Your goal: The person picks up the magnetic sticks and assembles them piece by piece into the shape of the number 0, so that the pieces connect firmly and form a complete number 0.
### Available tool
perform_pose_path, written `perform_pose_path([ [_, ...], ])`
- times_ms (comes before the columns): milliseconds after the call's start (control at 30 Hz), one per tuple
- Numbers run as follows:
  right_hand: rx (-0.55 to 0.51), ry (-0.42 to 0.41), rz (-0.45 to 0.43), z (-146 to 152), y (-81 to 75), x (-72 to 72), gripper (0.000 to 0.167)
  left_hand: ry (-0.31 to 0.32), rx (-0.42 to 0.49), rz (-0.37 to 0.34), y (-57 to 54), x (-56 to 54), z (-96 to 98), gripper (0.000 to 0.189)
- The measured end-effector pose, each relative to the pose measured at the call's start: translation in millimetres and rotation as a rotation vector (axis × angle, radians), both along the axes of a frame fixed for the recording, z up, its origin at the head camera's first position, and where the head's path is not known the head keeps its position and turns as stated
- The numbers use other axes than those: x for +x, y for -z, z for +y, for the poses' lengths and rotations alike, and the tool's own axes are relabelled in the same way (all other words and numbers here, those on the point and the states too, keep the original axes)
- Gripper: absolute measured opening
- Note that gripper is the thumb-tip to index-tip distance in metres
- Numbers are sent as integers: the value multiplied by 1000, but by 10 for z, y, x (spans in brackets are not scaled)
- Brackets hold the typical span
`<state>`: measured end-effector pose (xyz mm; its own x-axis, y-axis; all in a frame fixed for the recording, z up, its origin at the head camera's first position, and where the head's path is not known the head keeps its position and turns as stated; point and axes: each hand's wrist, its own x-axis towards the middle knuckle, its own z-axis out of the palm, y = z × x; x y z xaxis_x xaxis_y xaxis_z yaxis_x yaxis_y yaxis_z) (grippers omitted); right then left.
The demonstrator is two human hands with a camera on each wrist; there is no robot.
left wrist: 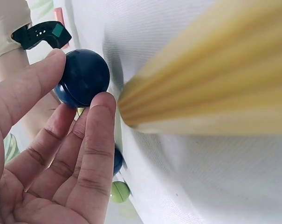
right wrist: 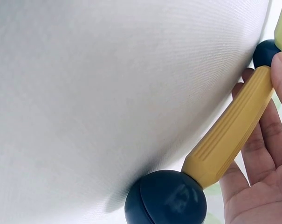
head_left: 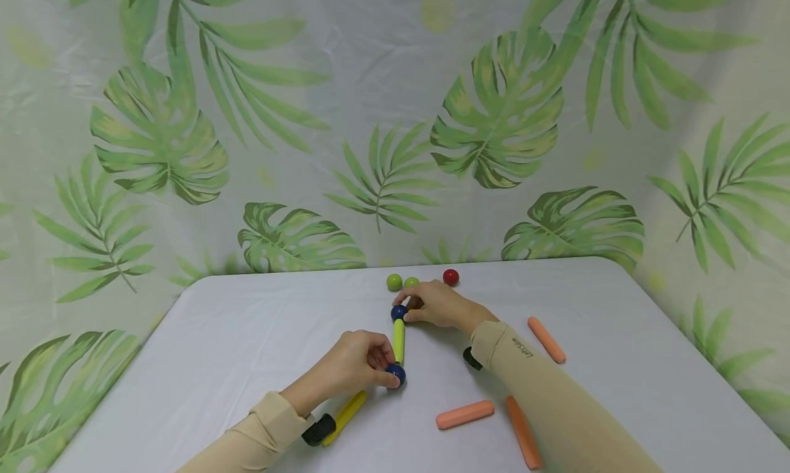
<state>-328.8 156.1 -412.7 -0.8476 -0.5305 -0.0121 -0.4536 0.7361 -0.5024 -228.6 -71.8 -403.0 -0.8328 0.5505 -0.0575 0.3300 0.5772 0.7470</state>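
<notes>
Between thumb and fingertips my left hand [head_left: 356, 360] pinches the nearer blue ball [head_left: 396, 375], also large in the left wrist view. My right hand [head_left: 439, 304] grips the farther blue ball [head_left: 399, 313]. A lime stick [head_left: 398, 341] lies between the two balls, its ends next to them. Below my left wrist lies a yellow stick [head_left: 344, 418], whose tip is apart from the held ball in the left wrist view. In the right wrist view, a yellowish stick [right wrist: 229, 130] runs between two blue balls; a thumb touches the upper one.
Two green balls [head_left: 394, 282] and a red ball [head_left: 451, 277] sit near the far table edge. Orange sticks lie to the right: one far [head_left: 546, 339], one beside my forearm [head_left: 523, 433], and one nearer the middle [head_left: 465, 415]. A leaf-patterned cloth [head_left: 382, 171] hangs behind.
</notes>
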Motion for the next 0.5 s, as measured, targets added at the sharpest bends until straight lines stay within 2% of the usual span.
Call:
perform_pose_path([
  [500, -7, 3, -7, 4, 11, -4, 30, -11, -3, 15, 5, -30, 28, 26],
])
